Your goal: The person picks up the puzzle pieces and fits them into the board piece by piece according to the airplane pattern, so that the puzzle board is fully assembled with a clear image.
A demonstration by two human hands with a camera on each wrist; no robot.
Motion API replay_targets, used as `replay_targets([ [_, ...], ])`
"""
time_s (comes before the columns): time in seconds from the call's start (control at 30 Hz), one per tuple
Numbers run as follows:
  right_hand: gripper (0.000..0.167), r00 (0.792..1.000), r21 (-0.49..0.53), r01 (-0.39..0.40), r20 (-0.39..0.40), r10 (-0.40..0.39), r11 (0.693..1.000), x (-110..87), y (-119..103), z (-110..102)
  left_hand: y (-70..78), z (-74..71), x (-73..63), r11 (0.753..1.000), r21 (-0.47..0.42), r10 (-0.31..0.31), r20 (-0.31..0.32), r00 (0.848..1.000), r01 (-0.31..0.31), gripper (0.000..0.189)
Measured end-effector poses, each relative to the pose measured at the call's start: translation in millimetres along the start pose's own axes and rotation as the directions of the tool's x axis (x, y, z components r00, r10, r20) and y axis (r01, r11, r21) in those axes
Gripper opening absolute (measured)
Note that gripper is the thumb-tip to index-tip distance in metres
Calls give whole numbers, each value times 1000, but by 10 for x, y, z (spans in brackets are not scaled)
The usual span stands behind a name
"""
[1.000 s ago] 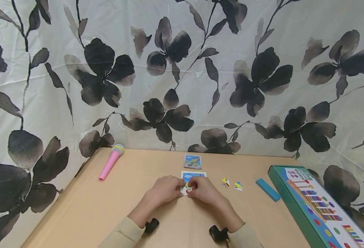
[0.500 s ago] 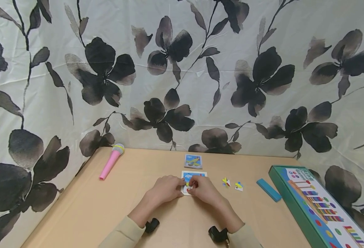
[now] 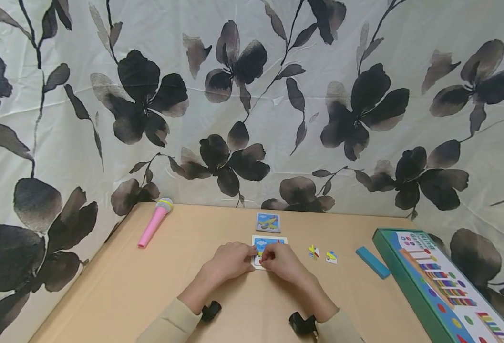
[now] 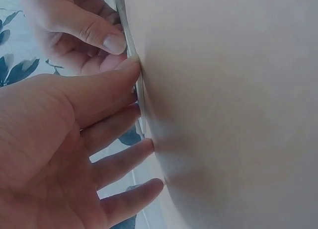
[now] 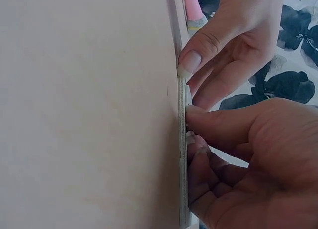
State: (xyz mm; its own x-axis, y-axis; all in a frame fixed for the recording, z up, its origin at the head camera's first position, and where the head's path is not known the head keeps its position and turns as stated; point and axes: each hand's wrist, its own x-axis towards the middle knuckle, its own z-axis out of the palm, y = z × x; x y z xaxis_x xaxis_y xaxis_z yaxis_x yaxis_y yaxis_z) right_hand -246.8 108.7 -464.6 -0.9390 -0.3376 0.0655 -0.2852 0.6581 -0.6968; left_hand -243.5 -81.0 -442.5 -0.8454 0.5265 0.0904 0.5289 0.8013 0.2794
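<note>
A small white-bordered puzzle board with a blue sky picture lies flat on the table between both hands, its lower part largely covered. My left hand holds its left side, the thumb at the near edge and other fingers spread towards the tabletop in the left wrist view. Over the board's right part, my right hand has thumb and fingertips together, pinching what looks like a small puzzle piece, mostly hidden by the fingers. Two loose puzzle pieces, one red and yellow, one yellow and blue, lie to the right.
Behind the board lies a picture card with a yellow plane. A pink toy microphone rests at the far left. A blue block and a large green-sided box are at right. Floral cloth hangs behind the table.
My right fingertips shift very slightly over the board. The left hand stays in place, and the loose pieces lie as before.
</note>
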Motion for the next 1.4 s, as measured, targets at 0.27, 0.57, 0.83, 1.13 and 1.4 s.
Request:
replay_targets([
  [0.27, 16, 1000, 0, 2, 3, -2, 1000, -2, 14, -14, -2, 12, 9, 1000, 11, -2, 1, 1000, 2, 40],
  [0.57, 13, 1000, -9, 22, 5, -22, 1000, -9, -25, -35, 18, -25, 2, 1000, 17, -5, -1, 1000, 5, 41],
  [0.83, 20, 997, -153, 54, 58, -45, 987, -3, -68, -62, 29, -45, -2, 1000, 19, 0, 21, 1000, 0, 40],
  [1.13, 19, 993, -74, 12, 116, -3, 997, -17, -34, -135, 44, -59, -21, 995, 96, 24, 75, 997, -31, 38],
  [1.4, 18, 998, -16, -36, 42, 36, 999, -42, 121, -329, 35, 41, 6, 996, 94, -8, 47, 999, 3, 38],
])
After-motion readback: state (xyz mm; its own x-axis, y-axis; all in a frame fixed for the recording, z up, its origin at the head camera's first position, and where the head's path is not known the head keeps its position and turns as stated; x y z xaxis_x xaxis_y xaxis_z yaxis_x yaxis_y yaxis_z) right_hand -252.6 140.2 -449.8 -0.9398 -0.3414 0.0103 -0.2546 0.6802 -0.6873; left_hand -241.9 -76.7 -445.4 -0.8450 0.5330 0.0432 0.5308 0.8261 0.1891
